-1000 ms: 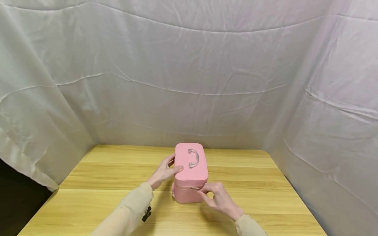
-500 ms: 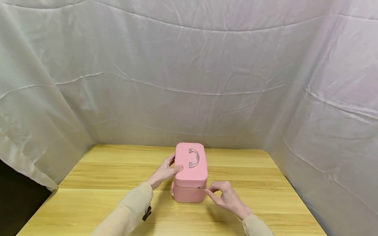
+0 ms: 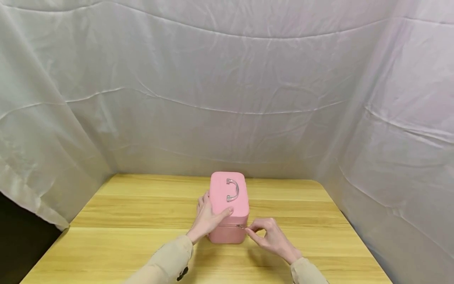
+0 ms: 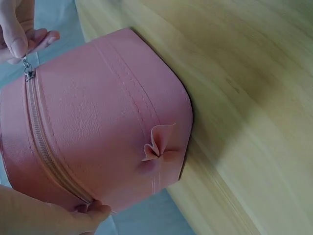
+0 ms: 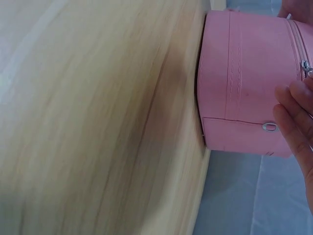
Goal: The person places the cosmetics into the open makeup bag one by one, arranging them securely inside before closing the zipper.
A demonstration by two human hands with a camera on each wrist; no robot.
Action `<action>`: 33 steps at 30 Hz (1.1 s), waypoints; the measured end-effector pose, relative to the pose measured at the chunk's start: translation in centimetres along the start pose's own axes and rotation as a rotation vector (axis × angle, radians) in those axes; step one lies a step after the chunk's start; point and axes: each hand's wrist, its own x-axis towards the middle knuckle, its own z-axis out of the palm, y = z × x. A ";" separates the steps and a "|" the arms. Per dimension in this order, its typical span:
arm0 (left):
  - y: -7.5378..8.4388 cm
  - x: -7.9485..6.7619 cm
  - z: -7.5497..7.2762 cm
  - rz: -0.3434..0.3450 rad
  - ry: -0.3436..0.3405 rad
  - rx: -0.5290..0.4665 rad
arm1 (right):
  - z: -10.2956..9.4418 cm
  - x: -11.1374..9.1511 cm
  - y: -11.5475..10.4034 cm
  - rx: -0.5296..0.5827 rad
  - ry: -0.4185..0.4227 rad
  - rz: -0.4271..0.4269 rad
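Note:
A pink zip-up vanity case [image 3: 219, 193] stands upright on the table, its lid down and a silver handle [image 3: 237, 190] on top. My left hand [image 3: 207, 219] holds its left side, thumb laid over the lid's near edge and fingers along the side. With thumb and forefinger, my right hand [image 3: 270, 238] pinches the metal zipper pull [image 4: 26, 63] at the near right corner. In the left wrist view, the zipper [image 4: 44, 147] runs from that pull to the fingertips of my left hand. A small pink bow [image 4: 159, 147] sticks out from the case's side.
The wooden table [image 3: 134, 221] extends to both sides of the case. Pale grey cloth [image 3: 227, 98] hangs behind it and at both sides. A metal ring [image 5: 269, 127] sits on the case's side near my right fingers.
My right hand has slid right along the case's near face with the zipper pull, then stayed at the corner. My left hand has shifted right and nearer, its thumb further over the lid.

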 end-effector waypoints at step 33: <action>-1.9 3.4 -3.1 0.040 -0.278 -0.177 | 2.3 1.6 -1.1 -0.055 -0.001 -0.084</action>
